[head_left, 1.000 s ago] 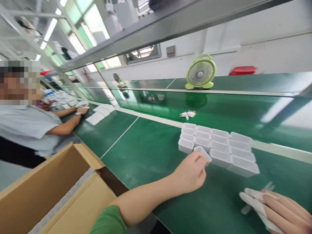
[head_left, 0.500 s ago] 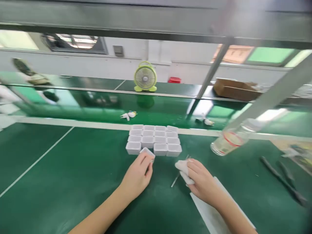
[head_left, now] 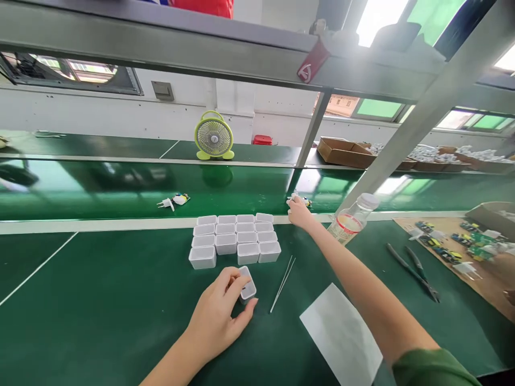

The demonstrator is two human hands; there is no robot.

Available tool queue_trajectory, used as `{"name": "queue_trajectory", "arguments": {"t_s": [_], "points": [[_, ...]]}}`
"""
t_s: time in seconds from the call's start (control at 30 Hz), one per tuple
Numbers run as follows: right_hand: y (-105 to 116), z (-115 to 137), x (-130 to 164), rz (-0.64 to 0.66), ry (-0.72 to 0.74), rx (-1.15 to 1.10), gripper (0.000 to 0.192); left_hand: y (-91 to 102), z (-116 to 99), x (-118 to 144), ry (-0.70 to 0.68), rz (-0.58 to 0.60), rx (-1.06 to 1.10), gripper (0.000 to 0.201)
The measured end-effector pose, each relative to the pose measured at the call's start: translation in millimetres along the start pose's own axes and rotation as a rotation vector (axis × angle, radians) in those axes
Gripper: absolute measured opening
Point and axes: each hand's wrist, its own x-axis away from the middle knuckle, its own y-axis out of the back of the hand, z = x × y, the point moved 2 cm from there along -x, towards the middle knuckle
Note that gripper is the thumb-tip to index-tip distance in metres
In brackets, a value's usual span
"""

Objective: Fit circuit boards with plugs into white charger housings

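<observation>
My left hand (head_left: pixel 219 313) is closed on a small white plastic box (head_left: pixel 250 289), its fingers at the rim and the thumb by the lower corner. Just beyond it stand several like white boxes (head_left: pixel 226 245) in tight rows. My right hand (head_left: pixel 300 212) is stretched out to the green belt. Its fingers are closed at a white plug with small coloured parts (head_left: pixel 306 201), which they partly hide. Between the hands lie thin tweezers (head_left: pixel 282 284). A white sheet of paper (head_left: pixel 341 332) lies beside my right forearm.
A clear bottle (head_left: pixel 350 219) stands behind my right forearm. Pliers (head_left: pixel 414 271) and cardboard with circuit boards (head_left: pixel 466 252) are at right. Another plug assembly (head_left: pixel 175 201) lies on the belt (head_left: pixel 241 187). Beyond are a green fan (head_left: pixel 214 136) and cardboard trays (head_left: pixel 346 153); a metal shelf (head_left: pixel 241 56) crosses overhead.
My right hand has moved from beside the tweezers out to the belt; the white item it held no longer shows. My left hand has drawn the box nearer, away from the rows. The view has shifted.
</observation>
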Motion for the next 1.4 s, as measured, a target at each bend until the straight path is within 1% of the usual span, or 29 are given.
{"name": "queue_trajectory", "arguments": {"t_s": [0.07, 0.13, 0.23, 0.3, 0.4, 0.47, 0.53, 0.63, 0.7, 0.73, 0.83, 0.93, 1.0, 1.07, 1.17, 1.27, 1.37, 1.4], "points": [[-6, 3, -23, 0.009, -0.044, -0.023, 0.038, 0.5, 4, 0, 0.055, -0.02, -0.051, 0.043], [-8, 8, -35, 0.0, -0.084, -0.07, 0.037, -0.5, 9, 0, 0.129, 0.0, -0.077, 0.057], [1, 6, -35, -0.061, -0.147, -0.162, 0.036, -3.9, 13, -1, 0.2, 0.047, -0.071, 0.061], [14, -3, -23, -0.121, -0.194, -0.231, 0.034, -6.3, 14, -1, 0.205, 0.067, -0.058, 0.06], [40, -22, 6, -0.179, -0.214, -0.353, 0.032, -8.8, 12, 0, 0.195, 0.106, -0.021, 0.061], [55, -29, 28, -0.161, -0.186, -0.438, 0.028, -9.9, 12, 0, 0.199, 0.141, 0.012, 0.063], [62, -28, 46, -0.087, -0.152, -0.505, 0.027, -10.8, 12, 1, 0.203, 0.168, 0.036, 0.061], [56, -14, 64, 0.085, -0.105, -0.539, 0.024, -11.7, 12, 0, 0.19, 0.173, 0.043, 0.056], [48, -1, 70, 0.18, -0.083, -0.501, 0.02, -12.1, 12, 0, 0.176, 0.161, 0.039, 0.054], [44, 5, 72, 0.207, -0.078, -0.46, 0.019, -12.2, 12, -1, 0.173, 0.155, 0.038, 0.055], [37, 18, 78, 0.212, -0.103, -0.268, 0.014, -12.6, 13, -1, 0.199, 0.159, 0.037, 0.06], [29, 27, 86, 0.212, -0.176, -0.051, 0.008, -12.8, 14, -1, 0.224, 0.162, 0.044, 0.063], [21, 31, 89, 0.245, -0.222, 0.045, 0.013, -12.5, 13, -1, 0.226, 0.155, 0.053, 0.062], [14, 35, 88, 0.273, -0.245, 0.081, 0.017, -11.8, 13, -2, 0.238, 0.15, 0.069, 0.062], [14, 31, 85, 0.263, -0.241, 0.038, 0.021, -10.1, 12, -2, 0.306, 0.179, 0.12, 0.057], [30, 15, 87, 0.22, -0.233, -0.093, 0.027, -7.6, 9, -2, 0.35, 0.197, 0.194, 0.054], [51, 0, 100, 0.118, -0.216, -0.306, 0.026, -6.4, 4, 0, 0.277, 0.227, 0.285, 0.061], [55, -1, 106, 0.078, -0.197, -0.373, 0.032, -6.8, 2, 0, 0.247, 0.248, 0.314, 0.066]]}}
